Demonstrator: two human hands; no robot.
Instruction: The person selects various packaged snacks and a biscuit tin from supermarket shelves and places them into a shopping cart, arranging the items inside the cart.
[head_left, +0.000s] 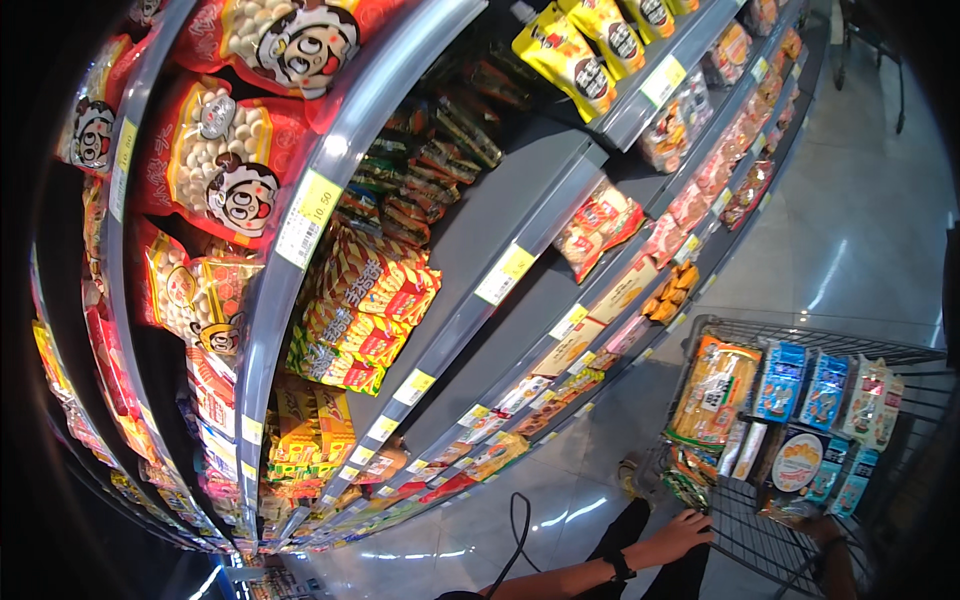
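Observation:
A wire shopping cart (739, 517) stands at the lower right with packaged snacks in it. My left hand (679, 536), with a dark band on its wrist, reaches to the cart's near left side, by some small dark green packets (684, 476); whether it grips anything is unclear. My right hand (821, 531) is inside the cart in shadow, beside a shiny packet (784, 510); its fingers are hard to make out. Further in the cart lie a large orange-edged snack bag (712, 390), blue packs (781, 379), a package with a round white label (796, 459) and pale bags (870, 405).
Long curved-looking store shelves (525, 225) with price tags run along the left and top, holding red snack bags (225, 161), yellow stick-snack packs (367, 315) and yellow pouches (574, 67). A black cable (517, 525) hangs over the tiled floor (832, 225). Another cart's legs show at top right.

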